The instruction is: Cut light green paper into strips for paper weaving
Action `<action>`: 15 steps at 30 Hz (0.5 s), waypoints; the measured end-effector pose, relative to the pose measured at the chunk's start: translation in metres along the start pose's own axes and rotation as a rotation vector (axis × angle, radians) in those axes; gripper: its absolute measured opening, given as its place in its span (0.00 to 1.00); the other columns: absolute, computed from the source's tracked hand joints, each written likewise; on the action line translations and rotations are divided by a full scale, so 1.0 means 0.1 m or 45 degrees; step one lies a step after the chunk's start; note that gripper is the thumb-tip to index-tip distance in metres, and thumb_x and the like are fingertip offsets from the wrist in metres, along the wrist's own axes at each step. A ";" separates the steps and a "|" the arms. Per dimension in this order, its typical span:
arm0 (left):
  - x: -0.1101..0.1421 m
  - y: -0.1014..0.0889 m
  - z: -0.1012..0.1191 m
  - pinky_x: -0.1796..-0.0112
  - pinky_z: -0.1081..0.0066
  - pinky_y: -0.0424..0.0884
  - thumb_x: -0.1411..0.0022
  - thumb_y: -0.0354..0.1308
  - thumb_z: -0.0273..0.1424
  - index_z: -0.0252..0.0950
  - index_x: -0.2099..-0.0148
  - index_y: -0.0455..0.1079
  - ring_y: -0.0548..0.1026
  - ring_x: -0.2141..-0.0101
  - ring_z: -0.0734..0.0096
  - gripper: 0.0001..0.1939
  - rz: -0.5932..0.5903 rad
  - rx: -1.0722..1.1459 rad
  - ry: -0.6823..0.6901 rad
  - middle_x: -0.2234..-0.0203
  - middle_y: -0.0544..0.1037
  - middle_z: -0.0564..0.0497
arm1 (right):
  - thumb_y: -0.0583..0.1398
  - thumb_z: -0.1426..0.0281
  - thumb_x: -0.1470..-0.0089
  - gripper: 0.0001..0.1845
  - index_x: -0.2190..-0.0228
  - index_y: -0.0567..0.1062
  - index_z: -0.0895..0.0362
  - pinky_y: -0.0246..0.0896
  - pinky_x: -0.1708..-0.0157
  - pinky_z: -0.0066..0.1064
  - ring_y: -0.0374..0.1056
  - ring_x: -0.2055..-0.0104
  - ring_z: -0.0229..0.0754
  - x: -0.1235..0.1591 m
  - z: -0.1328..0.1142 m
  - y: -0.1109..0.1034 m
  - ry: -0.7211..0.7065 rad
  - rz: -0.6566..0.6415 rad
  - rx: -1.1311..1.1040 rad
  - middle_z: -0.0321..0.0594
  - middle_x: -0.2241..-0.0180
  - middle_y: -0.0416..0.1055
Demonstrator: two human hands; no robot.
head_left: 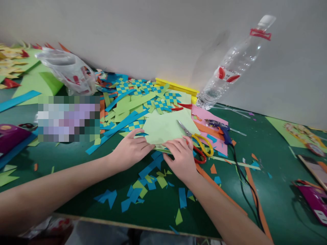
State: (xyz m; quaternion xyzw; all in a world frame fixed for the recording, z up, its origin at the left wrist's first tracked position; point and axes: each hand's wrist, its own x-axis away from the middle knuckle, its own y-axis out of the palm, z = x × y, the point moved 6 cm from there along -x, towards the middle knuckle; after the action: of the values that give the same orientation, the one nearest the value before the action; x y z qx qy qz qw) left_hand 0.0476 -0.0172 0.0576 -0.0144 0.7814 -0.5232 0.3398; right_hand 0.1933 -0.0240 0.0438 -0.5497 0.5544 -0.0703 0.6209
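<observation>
A pale green paper strip (160, 147) runs between my two hands at the near edge of a light green paper sheet (166, 124). My left hand (134, 149) pinches the strip's left end, its fingers bent together. At the other end, my right hand (181, 157) is closed on the same strip, with fingertips pressing down. Scissors (191, 134) with one yellow and one red handle lie across the sheet's right side, next to my right hand; their blades point away, and the right hand partly covers the red handle.
Woven blue-and-green paper pieces (139, 86) pile up behind the sheet. Blue and green scraps (138, 190) litter the table before me. To the right are a blue glue gun (224, 134) with a black cord and a large plastic bottle (230, 68). A plastic bag (68, 69) sits left.
</observation>
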 end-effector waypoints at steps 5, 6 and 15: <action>0.00 0.00 0.04 0.51 0.57 0.67 0.34 0.48 0.18 0.34 0.59 0.73 0.77 0.70 0.70 0.13 0.012 -0.054 0.029 0.73 0.80 0.53 | 0.59 0.73 0.42 0.08 0.60 0.75 0.54 0.44 0.42 0.44 0.69 0.58 0.40 0.02 -0.08 0.00 -0.131 -0.049 0.107 0.36 0.62 0.78; 0.00 0.00 0.05 0.51 0.57 0.67 0.34 0.48 0.18 0.34 0.60 0.73 0.76 0.70 0.70 0.13 0.016 -0.057 0.034 0.73 0.80 0.53 | 0.58 0.74 0.41 0.08 0.60 0.75 0.54 0.45 0.42 0.44 0.69 0.59 0.40 0.02 -0.09 0.00 -0.144 -0.066 0.122 0.36 0.63 0.78; -0.01 0.03 0.08 0.50 0.57 0.67 0.36 0.51 0.20 0.36 0.64 0.72 0.76 0.71 0.71 0.10 0.016 -0.024 0.019 0.75 0.78 0.54 | 0.57 0.74 0.40 0.08 0.62 0.76 0.53 0.48 0.45 0.42 0.67 0.62 0.39 0.02 -0.11 0.02 -0.177 -0.143 0.131 0.36 0.66 0.77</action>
State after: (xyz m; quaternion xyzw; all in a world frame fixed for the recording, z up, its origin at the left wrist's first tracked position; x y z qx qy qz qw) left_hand 0.0536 -0.0219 0.0543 -0.0087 0.7889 -0.5137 0.3371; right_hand 0.1843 -0.0312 0.0435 -0.5508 0.4738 -0.0950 0.6805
